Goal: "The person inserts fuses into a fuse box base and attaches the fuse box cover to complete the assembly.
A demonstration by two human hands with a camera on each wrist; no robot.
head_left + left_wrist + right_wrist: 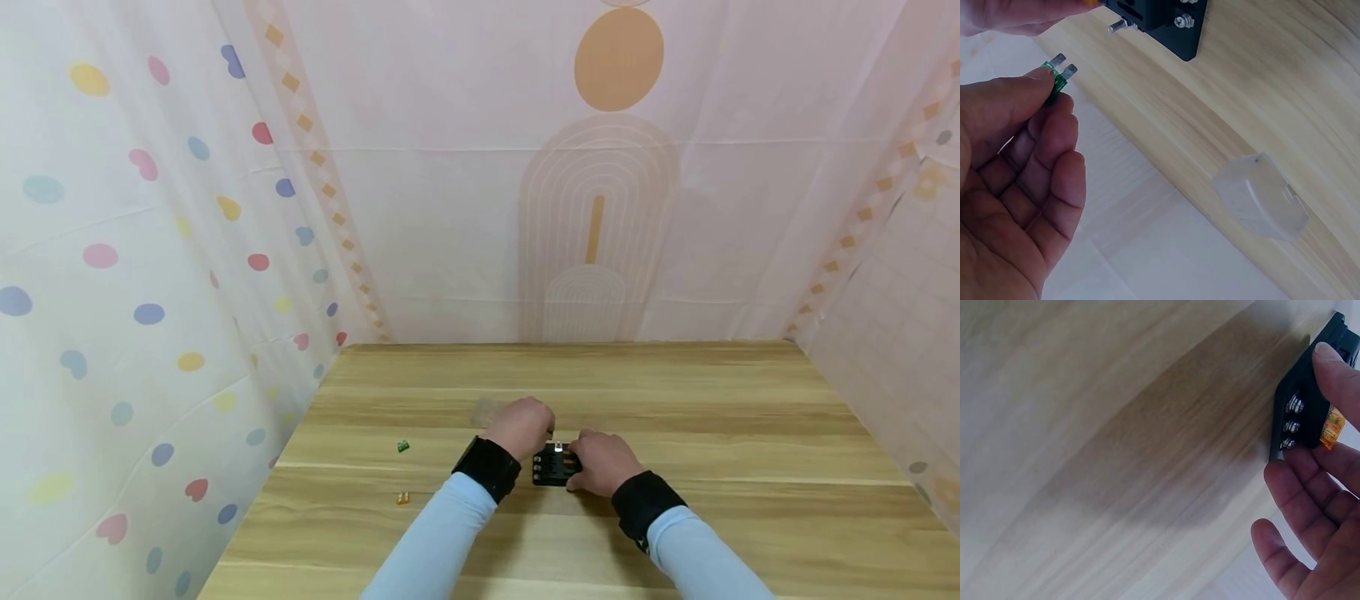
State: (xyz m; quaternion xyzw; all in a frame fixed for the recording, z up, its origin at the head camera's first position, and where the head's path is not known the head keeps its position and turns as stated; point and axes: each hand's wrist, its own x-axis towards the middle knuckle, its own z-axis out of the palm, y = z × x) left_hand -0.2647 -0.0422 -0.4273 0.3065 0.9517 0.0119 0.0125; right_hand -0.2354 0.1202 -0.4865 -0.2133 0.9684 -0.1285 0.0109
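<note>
Between thumb and forefinger my left hand (521, 427) pinches a green blade fuse (1057, 81), its two metal prongs pointing away from the fingers. The fuse is apart from the black fuse block (551, 477) in the left wrist view. My right hand (606, 462) grips that block at its right side, thumb on one edge and fingers at another. Along the block's edge sit several metal screw terminals (1291, 427). An orange blade fuse (1333, 428) is seated in it, close to the right fingers. The hand partly covers the block.
A clear plastic cover (1260, 197) lies on the wooden table (712, 408), beyond the left hand. To the left are a small green fuse (403, 446) and, nearer, a small orange piece (402, 498). Patterned curtains (450, 233) stand behind and at both sides.
</note>
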